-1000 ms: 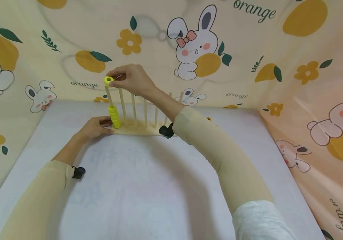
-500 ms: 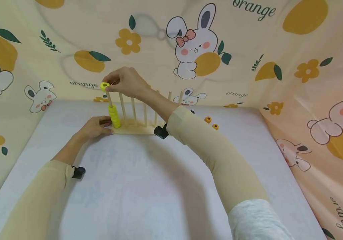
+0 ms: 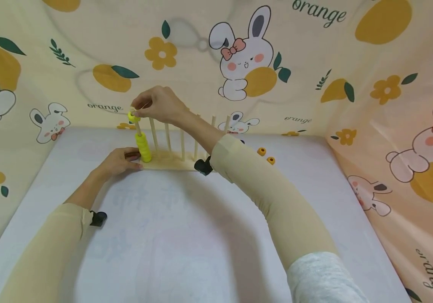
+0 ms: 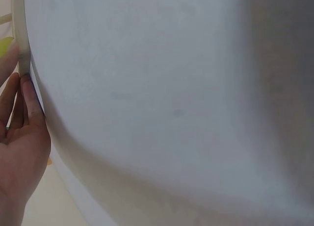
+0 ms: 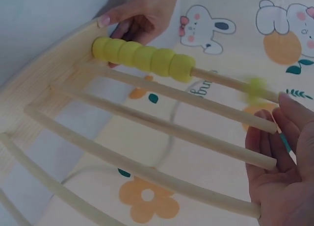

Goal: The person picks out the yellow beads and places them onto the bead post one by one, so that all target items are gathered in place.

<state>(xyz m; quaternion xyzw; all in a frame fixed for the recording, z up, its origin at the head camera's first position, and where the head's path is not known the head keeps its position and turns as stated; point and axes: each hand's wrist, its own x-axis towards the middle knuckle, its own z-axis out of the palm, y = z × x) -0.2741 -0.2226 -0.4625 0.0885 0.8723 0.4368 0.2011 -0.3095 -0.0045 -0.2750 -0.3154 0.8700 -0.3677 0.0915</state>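
Note:
A wooden peg rack (image 3: pixel 171 164) stands on the table, its pegs upright in a row. Several yellow beads (image 5: pixel 142 57) are stacked low on the leftmost peg. Higher on that peg, a loose yellow bead (image 5: pixel 255 90), blurred, sits between the stack and the peg's tip. My right hand (image 3: pixel 165 104) is at the top of the peg; in the right wrist view its thumb touches the tip, and the bead is apart from the fingers. My left hand (image 3: pixel 116 162) holds the left end of the rack's base, thumb at the front edge (image 4: pixel 24 54).
Two orange beads (image 3: pixel 262 151) lie on the white table (image 3: pixel 186 235) to the right of the rack. A small dark object (image 3: pixel 242 142) is partly hidden behind my right forearm. A printed cloth (image 3: pixel 193 50) rises behind the table and along both sides.
My right hand brought the yellow bead left over the leftmost peg. The bead is now threaded on the peg, below its tip, and out of my fingers. My left hand has stayed put.

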